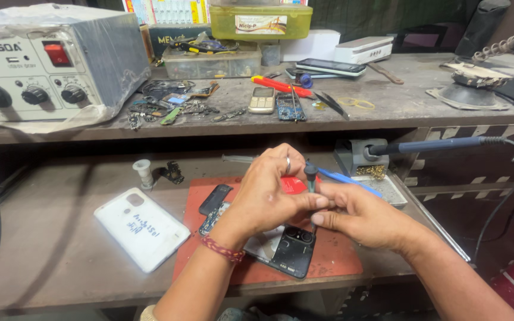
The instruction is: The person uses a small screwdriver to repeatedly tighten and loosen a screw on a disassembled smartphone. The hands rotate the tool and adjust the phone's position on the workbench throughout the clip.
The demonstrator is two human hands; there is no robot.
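Observation:
My left hand point(266, 199) and my right hand point(361, 217) meet over a red work mat point(334, 255). Both pinch a small screwdriver point(311, 177) that stands upright, its dark cap above my fingers and its tip hidden behind them. Under the hands lies a black phone point(292, 249), back side up, with its camera block showing. A white sheet-like part lies under my left wrist beside the phone. A ring sits on a left finger and a red woven band on the left wrist.
A white phone back cover point(141, 229) lies left of the mat. A small dark phone point(215, 199) rests on the mat's far left. A soldering iron point(429, 145) sits in its stand at right. The upper shelf holds a rework station point(49, 65), phones, tools and boxes.

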